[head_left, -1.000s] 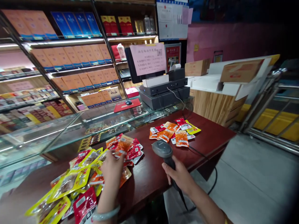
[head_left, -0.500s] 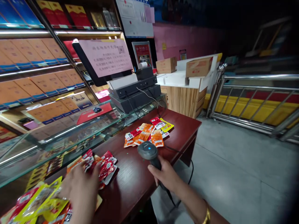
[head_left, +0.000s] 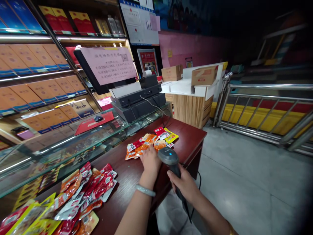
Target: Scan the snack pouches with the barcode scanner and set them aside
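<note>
My left hand (head_left: 149, 160), with a pale bangle on the wrist, reaches forward and lies flat, fingers stretched out, on the near edge of a small pile of orange, red and yellow snack packets (head_left: 146, 141) at the far end of the dark red table (head_left: 189, 138). My right hand (head_left: 184, 184) is closed round the handle of a black barcode scanner (head_left: 168, 156), whose head sits just right of my left hand, over the table edge. A larger heap of snack packets (head_left: 80, 192) lies at the near left of the table.
A glass display counter (head_left: 61, 143) runs along the table's left side, with a cash register and tilted screen (head_left: 138, 98) on it. Behind are shelves of boxed goods. A wooden counter with cartons (head_left: 190, 107) and a metal railing (head_left: 256, 98) stand to the right, beside grey floor.
My left hand has left the near heap of packets and moved forward and right onto the far pile. The scanner stays in my right hand, and the view has swung right.
</note>
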A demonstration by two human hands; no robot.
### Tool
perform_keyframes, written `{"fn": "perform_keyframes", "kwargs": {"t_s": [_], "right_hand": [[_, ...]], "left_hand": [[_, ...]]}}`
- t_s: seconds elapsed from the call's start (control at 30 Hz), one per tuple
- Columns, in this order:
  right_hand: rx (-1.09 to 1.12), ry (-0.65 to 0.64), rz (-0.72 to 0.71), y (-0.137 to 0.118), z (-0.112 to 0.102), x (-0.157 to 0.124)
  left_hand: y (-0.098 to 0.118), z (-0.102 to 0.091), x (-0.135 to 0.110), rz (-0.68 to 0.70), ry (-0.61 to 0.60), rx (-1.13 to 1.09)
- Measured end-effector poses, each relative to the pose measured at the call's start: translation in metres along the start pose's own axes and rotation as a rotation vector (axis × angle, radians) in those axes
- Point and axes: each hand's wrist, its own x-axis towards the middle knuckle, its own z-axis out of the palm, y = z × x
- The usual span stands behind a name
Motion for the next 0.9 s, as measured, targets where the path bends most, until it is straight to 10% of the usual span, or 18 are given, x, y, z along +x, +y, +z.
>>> {"fn": "perform_keyframes", "kwargs": {"t_s": [0.37,0.6,0.9], "right_hand": [[-0.009,-0.055,-0.003,-0.007,0.019,-0.003],[-0.027,-0.176,-0.055,-0.022,0.049,-0.012],[-0.062,-0.397,-0.112,-0.036,0.108,-0.025]], "left_hand": [[-0.048,-0.011,-0.015,-0.140,-0.112,-0.181],[-0.128,-0.005,-0.048,-0.237,0.075,-0.892],[-0.183,-0.027,-0.088,-0.279,0.224,-1.076]]}}
